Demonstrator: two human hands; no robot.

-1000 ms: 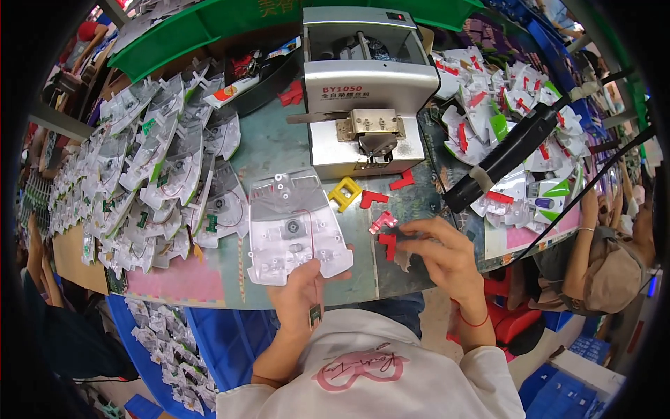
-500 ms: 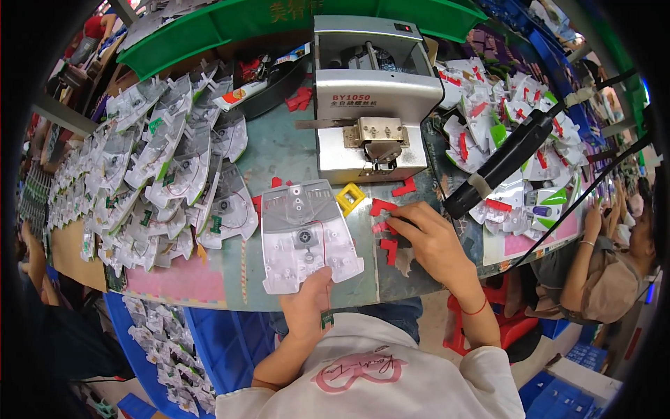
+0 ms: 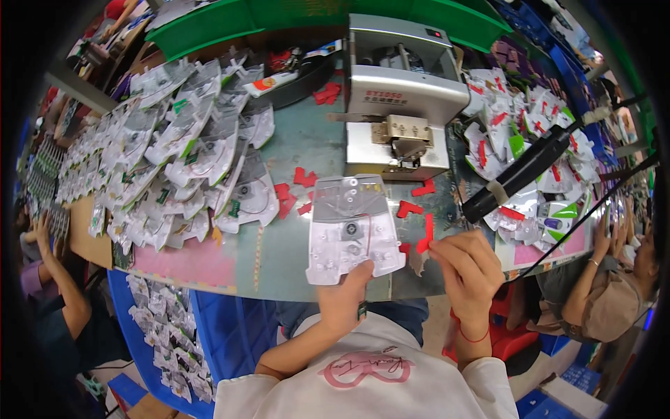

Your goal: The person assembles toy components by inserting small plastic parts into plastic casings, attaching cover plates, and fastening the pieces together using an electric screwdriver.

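My left hand [image 3: 340, 302] grips the lower edge of a white and clear-grey plastic housing [image 3: 352, 244], its thumb on top. A round part sits in the housing's middle, and a thin red wire runs down to a small green circuit board [image 3: 361, 311] hanging beside my wrist. To its right, my right hand [image 3: 473, 269] pinches the lower end of a small red plastic piece [image 3: 428, 232], held upright apart from the housing. Other red pieces [image 3: 410, 209] lie on the table close to both hands.
A silver screw-feeding machine [image 3: 405, 98] stands behind the housing. Similar housings are piled at left [image 3: 188, 140]; more, with red pieces, lie at right [image 3: 551, 146]. A black electric screwdriver [image 3: 516, 174] hangs at right. A blue crate [image 3: 234, 335] holds housings below the table.
My right hand has picked up a red piece from the table and drawn it back toward me. The view has shifted, and the yellow square frame is now mostly hidden behind the housing.
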